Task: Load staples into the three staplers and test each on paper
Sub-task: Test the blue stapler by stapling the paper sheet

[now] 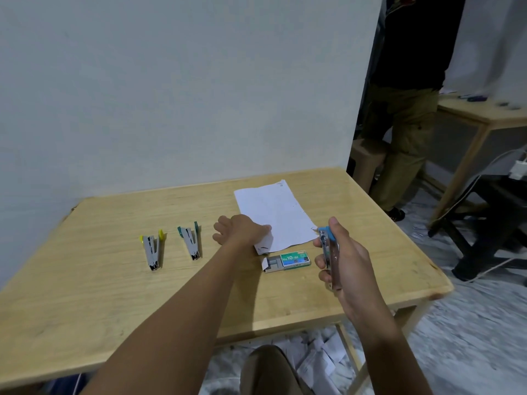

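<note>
My right hand grips a small metal stapler with a blue tip, held above the table near the paper's near right corner. My left hand pinches the near left corner of the white paper sheet, lifting it slightly. A green staple box, slid partly out of its sleeve, lies just in front of the paper. Two more staplers lie to the left on the table: one with teal tips, one with yellow tips.
The wooden table stands against a pale wall. A person in dark clothes stands beyond the right rear corner, beside a second table. A black stool is at right. Scrap papers lie under the table.
</note>
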